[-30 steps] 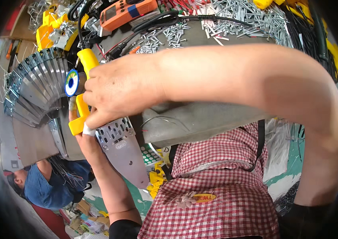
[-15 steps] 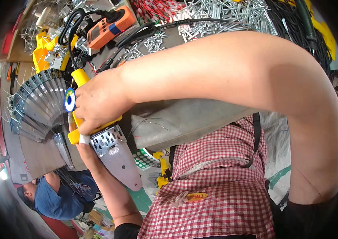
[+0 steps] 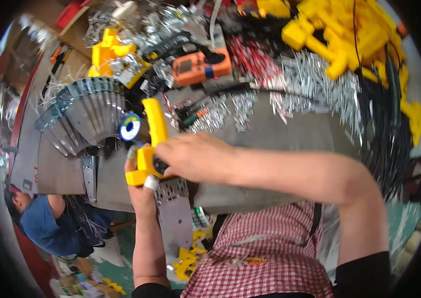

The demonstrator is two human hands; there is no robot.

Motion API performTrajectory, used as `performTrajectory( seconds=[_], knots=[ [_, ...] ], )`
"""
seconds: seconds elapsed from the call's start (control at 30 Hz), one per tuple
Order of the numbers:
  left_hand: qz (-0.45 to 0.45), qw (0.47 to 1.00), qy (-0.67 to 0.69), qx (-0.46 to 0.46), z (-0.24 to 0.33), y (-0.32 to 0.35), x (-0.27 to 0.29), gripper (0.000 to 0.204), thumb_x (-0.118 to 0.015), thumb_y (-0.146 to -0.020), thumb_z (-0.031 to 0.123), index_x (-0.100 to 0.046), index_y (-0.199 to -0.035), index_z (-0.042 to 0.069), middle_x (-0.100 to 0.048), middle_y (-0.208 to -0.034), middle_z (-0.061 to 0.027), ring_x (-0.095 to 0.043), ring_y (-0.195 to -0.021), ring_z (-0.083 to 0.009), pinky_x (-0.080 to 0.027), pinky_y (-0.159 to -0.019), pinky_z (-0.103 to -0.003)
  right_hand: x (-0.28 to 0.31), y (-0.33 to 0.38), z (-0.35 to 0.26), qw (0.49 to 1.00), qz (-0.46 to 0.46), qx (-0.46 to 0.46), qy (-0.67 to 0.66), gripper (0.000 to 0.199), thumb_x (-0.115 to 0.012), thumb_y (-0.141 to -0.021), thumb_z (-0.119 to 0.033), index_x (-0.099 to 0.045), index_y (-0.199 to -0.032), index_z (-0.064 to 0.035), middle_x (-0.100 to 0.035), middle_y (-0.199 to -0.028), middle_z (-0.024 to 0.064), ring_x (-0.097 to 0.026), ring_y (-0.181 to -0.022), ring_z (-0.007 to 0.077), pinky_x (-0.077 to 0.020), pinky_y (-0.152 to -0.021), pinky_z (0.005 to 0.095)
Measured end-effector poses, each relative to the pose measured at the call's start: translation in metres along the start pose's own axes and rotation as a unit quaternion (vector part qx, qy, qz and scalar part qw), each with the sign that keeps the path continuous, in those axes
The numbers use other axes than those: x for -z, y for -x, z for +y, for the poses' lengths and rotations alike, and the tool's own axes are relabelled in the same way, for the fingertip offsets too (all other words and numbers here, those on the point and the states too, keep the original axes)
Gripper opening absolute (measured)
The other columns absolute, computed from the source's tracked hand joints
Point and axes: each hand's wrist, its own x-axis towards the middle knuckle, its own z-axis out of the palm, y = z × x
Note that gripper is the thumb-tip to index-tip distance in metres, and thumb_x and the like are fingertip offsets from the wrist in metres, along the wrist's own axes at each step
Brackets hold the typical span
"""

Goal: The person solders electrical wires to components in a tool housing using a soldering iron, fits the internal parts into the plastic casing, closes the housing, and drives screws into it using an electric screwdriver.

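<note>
A yellow-handled pipe welder (image 3: 156, 121) is in front of me, its handle upward and its flat grey metal plate (image 3: 176, 221) pointing toward my body. My left hand (image 3: 143, 197) is closed round the yellow housing from below, a white wrap on its thumb. From the right, my right hand (image 3: 195, 155) reaches across with bent fingers against the housing, beside a dark round part (image 3: 160, 166). Whatever lies between those fingertips is hidden. Just left of the handle stands a spool of solder wire (image 3: 130, 127) with a blue-and-white end.
Grey metal plates (image 3: 89, 111) are fanned out at the left. Behind are an orange meter (image 3: 200, 67), metal pins (image 3: 319, 89), red wires (image 3: 252, 59) and yellow housings (image 3: 344, 35). Black cables (image 3: 381, 129) hang at the right. Another person (image 3: 61, 226) sits at lower left.
The view has shifted, so the bench appears lower and farther right. My right hand has slid from over the housing to its right side, baring more of the yellow body. My left hand keeps its hold.
</note>
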Motion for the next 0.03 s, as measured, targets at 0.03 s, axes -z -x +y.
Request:
performTrajectory(
  seconds=[0.03],
  knots=[
    [-0.002,1.000,-0.022,-0.013,0.0028,0.0000,-0.0001,0.079,-0.069,-0.078,0.027,-0.027,-0.140,0.002,-0.043,-0.136,-0.0167,-0.041,-0.127,-0.0257,-0.028,-0.108,-0.039,0.0111,-0.0030,-0.0114,0.976,-0.125,-0.164,-0.069,0.054,-0.071,-0.076,-0.034,-0.047,-0.117,-0.0080,-0.063,-0.107,0.0179,-0.063,-0.100,0.0279,-0.0507,-0.081,0.0310]
  ],
)
